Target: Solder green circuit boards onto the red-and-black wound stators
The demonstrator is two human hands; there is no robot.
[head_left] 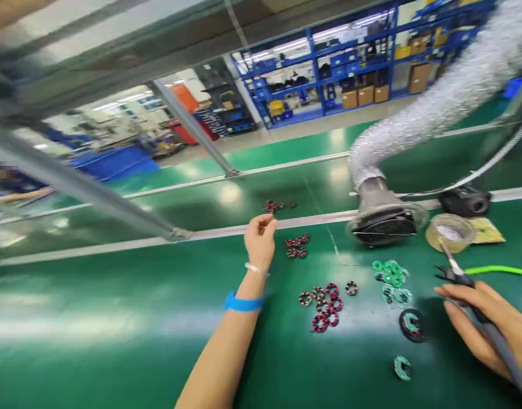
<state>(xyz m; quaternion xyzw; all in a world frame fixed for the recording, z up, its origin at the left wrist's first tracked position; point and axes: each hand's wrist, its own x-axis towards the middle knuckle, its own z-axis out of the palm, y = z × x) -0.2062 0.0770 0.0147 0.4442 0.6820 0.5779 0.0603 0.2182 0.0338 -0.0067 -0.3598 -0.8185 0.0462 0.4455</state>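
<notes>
My left hand [259, 238] reaches far forward over the green bench, fingers pinched together near the rail; what they pinch is too small to make out. A blue band circles that wrist. Just beyond lies a small group of red-and-black wound coils [274, 205] on the conveyor, and another group [297, 246] sits to the right of the hand. My right hand [491, 326] at the right edge grips a grey soldering iron [477, 301] whose tip points up-left. Several more coils [324, 307] and green round boards [391, 278] lie between the hands.
A silver flexible duct ending in a fan hood [382, 218] stands behind the boards. A round tin [450, 233], a black device [465, 200] and green-handled pliers [491, 271] lie at the right. A black ring with a board [412, 324] sits near my right hand. Blue shelving stands far behind.
</notes>
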